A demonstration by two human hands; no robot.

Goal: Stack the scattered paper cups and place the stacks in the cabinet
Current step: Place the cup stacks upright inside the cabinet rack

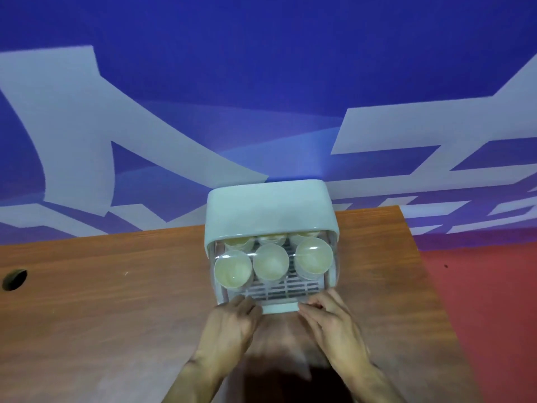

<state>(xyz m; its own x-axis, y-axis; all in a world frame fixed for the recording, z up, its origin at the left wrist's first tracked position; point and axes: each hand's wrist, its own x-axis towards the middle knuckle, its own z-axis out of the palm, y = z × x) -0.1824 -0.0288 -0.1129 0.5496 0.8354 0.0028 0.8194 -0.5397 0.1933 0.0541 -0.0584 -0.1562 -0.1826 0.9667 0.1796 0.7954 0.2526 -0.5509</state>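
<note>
With left hand (pixel 232 314) and right hand (pixel 329 314) each in a pinching grip on the front lip (pixel 280 308) of the cabinet (pixel 270 207), we fear a jerk could topple the paper cup stacks (pixel 270 266) inside

Office or showroom-type space, probably.
Wood-grain desk (pixel 87 301) with a cable hole (pixel 14 280) at left edge; blue wall (pixel 261 68) with big white lettering across the top; red floor (pixel 488 301) lower right.
</note>
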